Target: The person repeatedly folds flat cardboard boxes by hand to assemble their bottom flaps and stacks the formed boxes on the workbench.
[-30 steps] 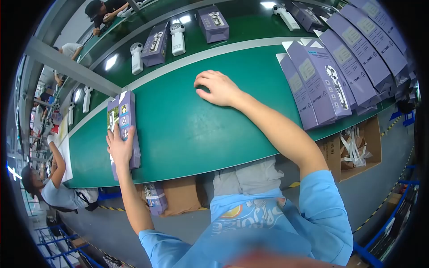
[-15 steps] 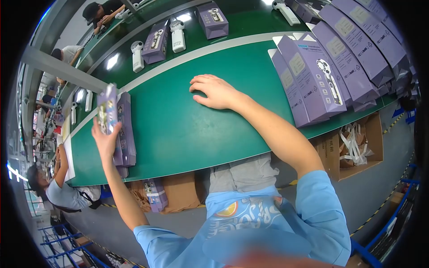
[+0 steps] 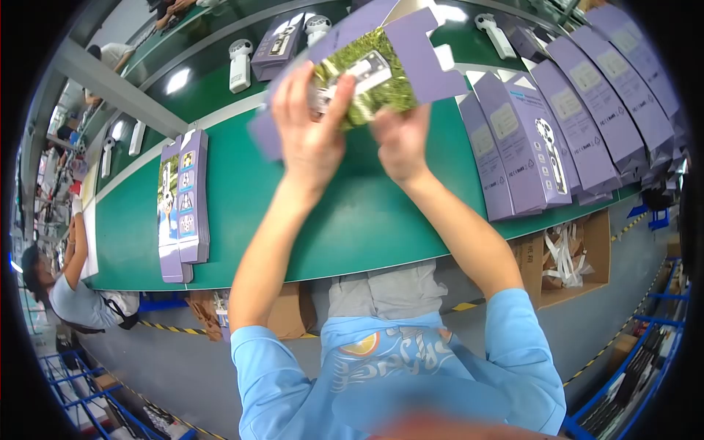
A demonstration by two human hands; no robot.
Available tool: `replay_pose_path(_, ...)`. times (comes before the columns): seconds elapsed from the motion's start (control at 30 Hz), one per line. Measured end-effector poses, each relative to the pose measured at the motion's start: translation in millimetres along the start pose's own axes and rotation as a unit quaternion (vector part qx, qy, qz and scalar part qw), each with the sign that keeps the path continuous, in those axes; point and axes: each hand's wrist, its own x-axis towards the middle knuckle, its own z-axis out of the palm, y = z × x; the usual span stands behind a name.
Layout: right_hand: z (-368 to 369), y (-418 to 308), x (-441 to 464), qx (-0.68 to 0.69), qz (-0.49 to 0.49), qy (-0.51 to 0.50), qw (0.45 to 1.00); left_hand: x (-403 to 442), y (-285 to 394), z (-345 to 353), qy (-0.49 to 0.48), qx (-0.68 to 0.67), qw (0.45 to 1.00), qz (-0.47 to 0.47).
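A purple printed carton [image 3: 400, 66] with a grassy photo panel and open end flaps is held up over the green table, tilted and partly blurred. My left hand [image 3: 312, 128] grips it, thumb across the photo panel and fingers along its left side. At the carton's lower right edge is my right hand [image 3: 402, 139]; motion smears its fingers, so their grip cannot be made out. To the left, a stack of flat purple cartons [image 3: 183, 209] lies on the green table [image 3: 242, 198].
Several standing purple boxes [image 3: 521, 147] line the right side. Along the back belt are white handheld devices [image 3: 240, 67] and a purple box [image 3: 277, 44]. Under the table sits a cardboard box [image 3: 598, 253] with packing material. A seated person [image 3: 81, 257] works at left.
My left hand has brought a carton from the left stack to the middle, and the carton is now opened out. My right hand has lifted from the table to it.
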Motion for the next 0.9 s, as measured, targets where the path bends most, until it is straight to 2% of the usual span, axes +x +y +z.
replay_pose_path(0.03,-4.6,-7.6,7.5,0.017,0.028,0.051,0.998,2.9,10.1,3.1,0.003,0.005,1.0,-0.005)
replay_pose_path(0.07,-8.5,-15.0,13.2,0.033,0.058,0.106,0.992,8.9,19.6,0.6,0.027,-0.069,0.997,-0.02)
replay_pose_path(0.1,-11.8,-21.1,17.8,0.033,0.063,0.107,0.992,16.8,27.3,-3.2,0.049,-0.147,0.987,-0.034)
replay_pose_path(0.13,-16.1,-26.7,24.7,0.036,0.049,0.065,0.996,34.0,31.8,-6.1,0.046,-0.148,0.987,-0.037)
replay_pose_path(0.2,-20.4,-30.8,39.5,0.045,0.014,-0.026,0.999,78.3,30.7,-13.7,0.22,-0.337,0.911,-0.09)
replay_pose_path(0.23,-20.2,-28.4,44.1,0.047,0.013,-0.031,0.998,95.0,30.4,-24.0,0.225,-0.333,0.911,-0.089)
replay_pose_path(0.33,-14.9,-25.8,60.5,0.089,0.04,-0.11,0.989,128.3,35.0,-52.2,0.136,-0.43,0.863,-0.228)
replay_pose_path(0.37,-8.4,-29.8,65.9,0.087,0.035,-0.114,0.989,129.1,37.5,-53.8,0.142,-0.431,0.862,-0.224)
replay_pose_path(0.47,56.6,-71.1,91.1,0.013,-0.059,-0.007,0.998,130.9,39.0,-52.7,0.285,-0.38,0.86,-0.188)
replay_pose_path(0.5,59.6,-65.9,91.1,0.015,-0.057,-0.005,0.998,129.3,36.4,-51.7,0.283,-0.378,0.861,-0.189)
replay_pose_path(0.6,67.1,-46.9,92.3,0.04,-0.199,0.015,0.979,121.9,26.0,-50.1,0.294,-0.339,0.89,-0.079)
replay_pose_path(0.77,58.8,-46.4,83.4,-0.061,-0.236,-0.06,0.968,117.6,14.0,-42.1,0.328,-0.322,0.887,-0.04)
replay_pose_path(0.9,58.7,-48.6,79.4,-0.029,-0.125,-0.056,0.99,107.3,-1.9,-46.4,0.253,-0.326,0.91,-0.03)
